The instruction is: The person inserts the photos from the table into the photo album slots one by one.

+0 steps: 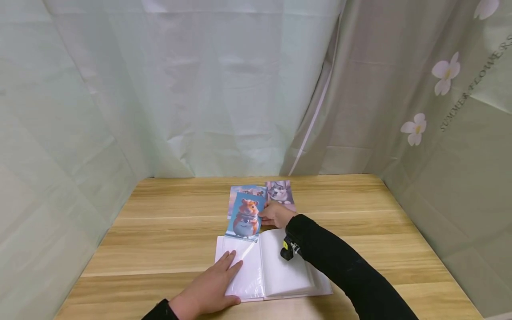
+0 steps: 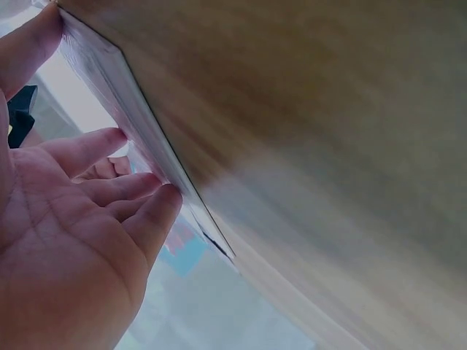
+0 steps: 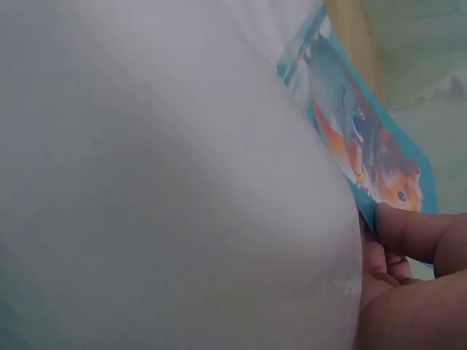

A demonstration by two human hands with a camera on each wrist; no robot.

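Note:
A white photo album (image 1: 286, 271) lies spread on the table, with a clear plastic sleeve on its left page (image 1: 250, 278). My left hand (image 1: 210, 286) rests on that page with fingers spread; in the left wrist view its fingertips (image 2: 169, 195) touch the album's edge. By its right edge, my right hand (image 1: 278, 215) pinches a blue picture card (image 1: 246, 218) of an orange hamster. The card's lower end overlaps the top of the left page; whether it is inside the sleeve I cannot tell. Thumb on the picture side, the right hand (image 3: 412, 255) also shows in the right wrist view.
Behind the hamster card lies another pale blue and pink picture card (image 1: 233, 195), partly covered. A cat picture card (image 1: 281, 193) lies to its right, past the right hand. Pale curtains (image 1: 240, 89) surround the wooden table (image 1: 160, 231) at the back and sides.

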